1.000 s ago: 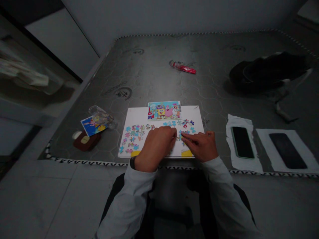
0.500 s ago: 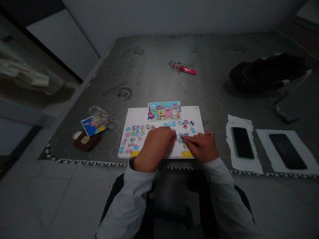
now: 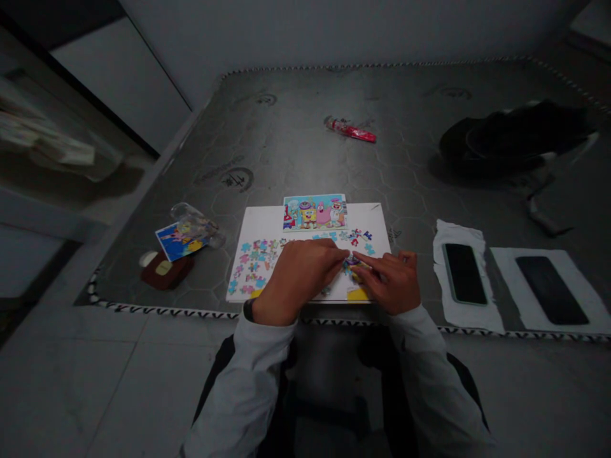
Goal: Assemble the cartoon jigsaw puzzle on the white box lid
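Teal and pink jigsaw pieces (image 3: pixel 255 261) dot white card (image 3: pixel 367 219), left hand (image 3: pixel 298 277) and right hand (image 3: pixel 389 283) unclenched, touching one cluster (image 3: pixel 352 263).

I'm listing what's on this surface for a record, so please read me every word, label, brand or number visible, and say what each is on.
Nothing here can be read for certain.
Red tube: printing too small to read.
Tan oval label on the dark brown pouch: too blurred to read.
Round stamped mark on the grey hexagon-patterned mat: characters too blurred to read.
Cartoon picture card: no legible words.
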A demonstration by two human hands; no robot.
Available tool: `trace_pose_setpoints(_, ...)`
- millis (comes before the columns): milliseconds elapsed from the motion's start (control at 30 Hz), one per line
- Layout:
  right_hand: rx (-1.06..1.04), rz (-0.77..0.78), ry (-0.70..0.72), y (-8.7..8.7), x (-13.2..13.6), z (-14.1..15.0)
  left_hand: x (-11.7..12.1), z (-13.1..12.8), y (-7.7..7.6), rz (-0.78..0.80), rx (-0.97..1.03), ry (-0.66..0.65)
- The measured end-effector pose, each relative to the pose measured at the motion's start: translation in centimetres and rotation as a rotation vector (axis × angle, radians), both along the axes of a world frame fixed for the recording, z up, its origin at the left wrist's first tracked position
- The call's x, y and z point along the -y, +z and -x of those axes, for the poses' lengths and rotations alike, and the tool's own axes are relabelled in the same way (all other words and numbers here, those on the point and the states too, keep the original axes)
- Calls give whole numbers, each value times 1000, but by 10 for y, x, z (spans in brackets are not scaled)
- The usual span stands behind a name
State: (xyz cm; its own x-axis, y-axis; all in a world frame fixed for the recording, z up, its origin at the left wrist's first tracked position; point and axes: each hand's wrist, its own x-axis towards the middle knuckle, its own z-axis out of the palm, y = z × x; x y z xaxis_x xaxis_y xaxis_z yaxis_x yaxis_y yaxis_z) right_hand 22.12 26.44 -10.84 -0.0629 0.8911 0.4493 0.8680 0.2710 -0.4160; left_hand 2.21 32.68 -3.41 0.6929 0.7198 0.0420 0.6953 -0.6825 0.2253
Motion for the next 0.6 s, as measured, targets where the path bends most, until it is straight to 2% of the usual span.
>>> trace_pose_setpoints(100, -44, -9, 10, 4, 2, 0, 1, 0, 1, -46, 9, -42)
trace_pose_setpoints(300, -152, -73, -56, 9, 2, 0, 3, -3, 3, -57, -28, -60)
trace_pose_setpoints(600, -300, -26, -85, 9, 1, -3, 4, -6, 3, -126, -41, -126)
